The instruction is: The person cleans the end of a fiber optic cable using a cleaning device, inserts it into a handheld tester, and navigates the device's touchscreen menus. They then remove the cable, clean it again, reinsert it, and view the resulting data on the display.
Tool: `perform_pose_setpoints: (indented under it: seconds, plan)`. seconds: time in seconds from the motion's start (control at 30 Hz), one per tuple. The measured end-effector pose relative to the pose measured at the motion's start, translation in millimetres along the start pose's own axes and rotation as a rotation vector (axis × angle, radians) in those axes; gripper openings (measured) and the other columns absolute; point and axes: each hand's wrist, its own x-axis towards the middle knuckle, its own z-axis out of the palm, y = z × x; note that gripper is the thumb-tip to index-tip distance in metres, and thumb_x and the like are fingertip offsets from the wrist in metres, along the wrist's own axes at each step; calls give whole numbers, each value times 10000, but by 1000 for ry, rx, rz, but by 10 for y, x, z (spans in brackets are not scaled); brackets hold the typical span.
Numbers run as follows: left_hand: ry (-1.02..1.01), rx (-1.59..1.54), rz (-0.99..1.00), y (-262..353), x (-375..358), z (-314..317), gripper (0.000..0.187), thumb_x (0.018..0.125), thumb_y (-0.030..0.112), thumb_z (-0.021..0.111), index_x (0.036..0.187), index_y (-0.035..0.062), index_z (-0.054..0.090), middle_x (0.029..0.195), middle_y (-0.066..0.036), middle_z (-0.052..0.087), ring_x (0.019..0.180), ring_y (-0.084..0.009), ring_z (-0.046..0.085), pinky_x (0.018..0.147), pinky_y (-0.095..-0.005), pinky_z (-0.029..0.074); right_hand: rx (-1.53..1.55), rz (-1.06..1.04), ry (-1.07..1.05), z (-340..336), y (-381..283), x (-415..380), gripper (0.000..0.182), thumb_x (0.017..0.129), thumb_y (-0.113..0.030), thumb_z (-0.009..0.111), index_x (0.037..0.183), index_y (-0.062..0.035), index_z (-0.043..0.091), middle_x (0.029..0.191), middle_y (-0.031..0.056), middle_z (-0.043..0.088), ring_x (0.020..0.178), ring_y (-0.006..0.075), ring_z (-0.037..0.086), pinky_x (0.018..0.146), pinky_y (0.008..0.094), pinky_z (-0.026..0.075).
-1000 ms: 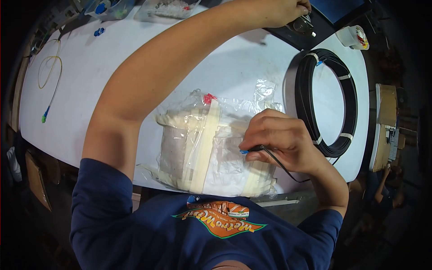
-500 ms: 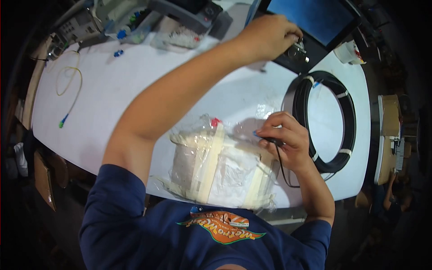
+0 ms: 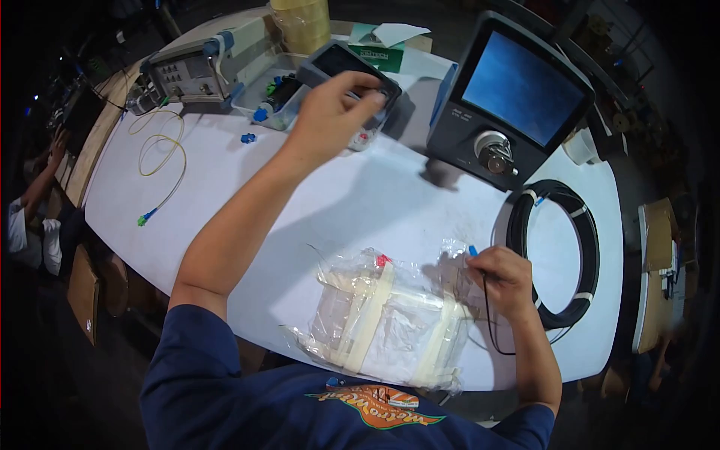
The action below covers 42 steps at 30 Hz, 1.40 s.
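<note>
My left hand (image 3: 334,116) is raised over the back of the table, near a dark grey device (image 3: 341,64). Its fingers are bent together, and whatever they may hold is too small to make out. My right hand (image 3: 504,279) pinches a blue-tipped connector (image 3: 472,250) on a thin black cable (image 3: 487,315). Beside that hand lies the black cable coil (image 3: 589,255), tied with white bands. A clear plastic package with cream tape (image 3: 375,319) lies at the table's front edge. The screen device (image 3: 517,97) stands at the back right, its round metal fitting (image 3: 495,154) uncovered.
A yellow fibre cable (image 3: 180,142) with a green end lies at the left. Behind are a bench instrument (image 3: 195,75), a plastic tray of connectors (image 3: 266,112), a small blue part (image 3: 248,138) and a green box (image 3: 379,56). At the far left, another person's arm shows.
My left hand has moved left, away from the screen device's metal fitting to the grey device. The view has shifted, showing more of the table's back. My right hand still holds the connector.
</note>
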Motion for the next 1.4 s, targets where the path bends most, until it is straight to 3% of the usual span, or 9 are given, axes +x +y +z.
perform_pose_setpoints:
  seconds: [0.07, 0.2, 0.3, 0.37, 0.53, 0.7, 0.97, 1.17, 1.4]
  plan:
    - [177, 224, 118, -152, 165, -326, 404, 956, 274, 713, 1238, -14, 679, 1053, -130, 735, 896, -215, 695, 774, -360, 562, 75, 91, -117, -17, -67, 7, 243, 779, 86, 763, 989, -37, 773, 901, 112, 751, 873, 248, 739, 762, 307, 575]
    - [290, 560, 137, -437, 713, -806, 491, 992, 378, 666, 1284, -16, 653, 1012, -74, 713, 900, -146, 636, 860, -311, 524, 430, 360, -158, -93, -149, -45, 266, 890, 58, 603, 1096, -6, 758, 986, 133, 753, 912, 203, 725, 857, 319, 563]
    - [154, 808, -41, -487, 1048, -884, 618, 1000, 514, 588, 1291, -29, 646, 1011, -109, 719, 898, -191, 663, 825, -350, 536, 633, 422, -48, -82, -214, -132, 234, 899, 26, 643, 1108, -1, 745, 1031, 114, 744, 922, 190, 714, 870, 325, 557]
    - [-70, 546, -364, -486, 1237, -856, 712, 989, 581, 539, 1192, -84, 688, 1149, -277, 710, 1067, -367, 691, 956, -433, 511, 642, 446, 21, 4, -277, -183, 164, 899, 3, 679, 1055, -1, 733, 1009, 82, 724, 883, 160, 690, 823, 301, 546]
    - [-103, 701, -298, -603, 1428, -830, 740, 1032, 593, 467, 1262, -84, 656, 1259, -314, 663, 1196, -418, 623, 1041, -437, 453, 262, 525, 30, -53, -223, -273, 113, 863, 41, 717, 969, 21, 683, 940, 60, 665, 869, 110, 629, 788, 246, 493]
    - [-30, 356, -312, -1091, 1628, -953, 787, 998, 624, 506, 1397, -51, 580, 1289, -218, 666, 1187, -314, 615, 1022, -387, 451, 80, 251, 11, -57, -123, -349, 148, 863, 60, 690, 1004, 17, 696, 980, 129, 714, 877, 246, 706, 749, 313, 549]
    - [-25, 501, -156, -246, 1202, -815, 766, 999, 602, 538, 1304, -96, 623, 1217, -180, 691, 1120, -255, 649, 947, -368, 479, 154, 317, -4, -125, 1, -446, 180, 889, 82, 661, 1044, 4, 707, 1020, 119, 739, 921, 239, 732, 805, 317, 573]
    - [-41, -344, -310, 241, 270, -635, 511, 1091, 393, 513, 1356, -38, 588, 1290, -112, 668, 1119, -174, 657, 1003, -326, 522, 337, 475, 41, -290, 284, -553, 102, 955, 37, 667, 1043, 35, 617, 1015, 118, 758, 986, 156, 722, 868, 295, 572]
    - [-291, -464, -340, 303, -1097, 188, 486, 1108, 419, 468, 1245, -18, 628, 1149, -57, 677, 1073, -126, 613, 987, -273, 466, 462, 553, 61, -376, -17, -207, 238, 940, 1, 723, 1130, 44, 586, 1002, 109, 728, 1059, 176, 714, 910, 290, 572]
